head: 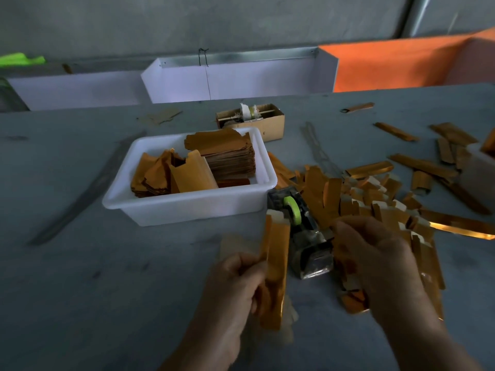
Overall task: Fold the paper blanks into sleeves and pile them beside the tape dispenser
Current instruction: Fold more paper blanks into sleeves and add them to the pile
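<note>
I see the grey, scuffed bench (80,263) filling most of the view, with a bare concrete wall (187,20) behind it and white and orange panels along its far edge. On it sits a white rectangular plastic tub (187,207) holding stacks of flat orange paper blanks (227,153). A loose heap of folded orange paper sleeves (375,199) lies to the right of the clear plastic tape dispenser (308,236) with its green roll, touching it. My left hand (235,287) is raised, fingers curled, pinching one long glossy orange folded sleeve (276,263) upright just left of the dispenser. My right hand (375,258) hovers at the dispenser's near end, fingers bent; blur hides whether it grips anything.
</note>
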A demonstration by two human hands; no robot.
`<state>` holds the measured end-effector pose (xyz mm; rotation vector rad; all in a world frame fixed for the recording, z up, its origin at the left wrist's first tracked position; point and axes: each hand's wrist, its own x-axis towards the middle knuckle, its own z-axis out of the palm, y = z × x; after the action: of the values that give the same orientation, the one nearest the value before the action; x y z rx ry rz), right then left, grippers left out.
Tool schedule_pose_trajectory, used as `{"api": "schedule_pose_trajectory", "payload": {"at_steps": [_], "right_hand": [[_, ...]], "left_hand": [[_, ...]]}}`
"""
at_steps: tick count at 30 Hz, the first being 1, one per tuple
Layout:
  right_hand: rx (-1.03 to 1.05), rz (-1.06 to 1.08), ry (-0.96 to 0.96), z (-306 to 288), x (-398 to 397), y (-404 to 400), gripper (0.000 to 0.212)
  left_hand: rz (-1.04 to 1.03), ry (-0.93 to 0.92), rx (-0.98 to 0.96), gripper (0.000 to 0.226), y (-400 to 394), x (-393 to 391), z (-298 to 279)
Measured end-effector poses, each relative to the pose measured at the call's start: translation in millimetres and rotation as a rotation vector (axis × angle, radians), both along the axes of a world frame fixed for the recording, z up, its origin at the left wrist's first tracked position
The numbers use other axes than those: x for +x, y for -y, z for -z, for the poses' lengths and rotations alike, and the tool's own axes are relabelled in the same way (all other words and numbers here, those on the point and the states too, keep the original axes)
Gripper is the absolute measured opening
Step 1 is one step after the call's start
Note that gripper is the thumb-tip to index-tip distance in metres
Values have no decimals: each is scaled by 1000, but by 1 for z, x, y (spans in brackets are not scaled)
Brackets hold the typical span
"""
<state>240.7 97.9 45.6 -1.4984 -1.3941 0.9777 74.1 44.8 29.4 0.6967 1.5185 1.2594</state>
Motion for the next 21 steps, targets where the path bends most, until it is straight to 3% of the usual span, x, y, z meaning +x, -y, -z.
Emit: {"api": "schedule_pose_trajectory", "payload": {"at_steps": [5, 21], "right_hand": [[-85, -170, 212, 12, 4, -24, 4], [-162, -220, 211, 18, -7, -30, 14]], "left_hand": [[-25, 55, 8, 18, -10, 5, -3], [73, 87, -27, 11, -26, 34, -1]]}}
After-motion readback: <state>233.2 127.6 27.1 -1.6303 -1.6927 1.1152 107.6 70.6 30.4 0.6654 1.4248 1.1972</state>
